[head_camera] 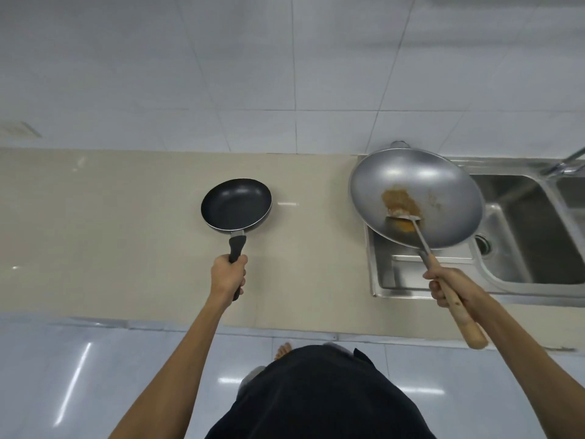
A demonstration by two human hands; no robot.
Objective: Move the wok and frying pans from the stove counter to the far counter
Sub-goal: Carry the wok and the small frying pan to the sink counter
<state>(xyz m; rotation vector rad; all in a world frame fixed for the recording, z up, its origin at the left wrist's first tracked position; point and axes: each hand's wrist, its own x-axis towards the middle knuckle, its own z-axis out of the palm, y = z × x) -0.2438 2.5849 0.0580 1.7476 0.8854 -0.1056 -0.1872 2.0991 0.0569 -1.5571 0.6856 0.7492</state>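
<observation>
Beige stone ran across the scene as the counter (110, 217), bare on its left stretch, with white wall tile behind it at the far side. Moving right, we had the black frying pan (236, 205) over the middle of that counter, level, its dark handle running back toward us; whether its base touched the stone or hung just above it we could not tell. Our left hand (228, 275) was wrapped fully around that handle, fingers curled tight.

Further right, we held the steel wok (418, 198), tilted, its near rim lower. It sat over the left edge of the steel sink (519, 229), overlapping the counter's end. A metal spatula (408, 221) lay inside, blade against a patch of brown residue. Our right hand (443, 286) was clenched on the wooden wok handle (462, 315), and the spatula's shaft seemed pinned in the same grip.

We judged the wok side the riskier one. One hand bore a wide, heavy bowl far out on a long handle, so the wrist could roll and tip it into the basin. The spatula, loosely trapped, might slide out and clatter down. The pan could scrape if we dropped it unevenly.
</observation>
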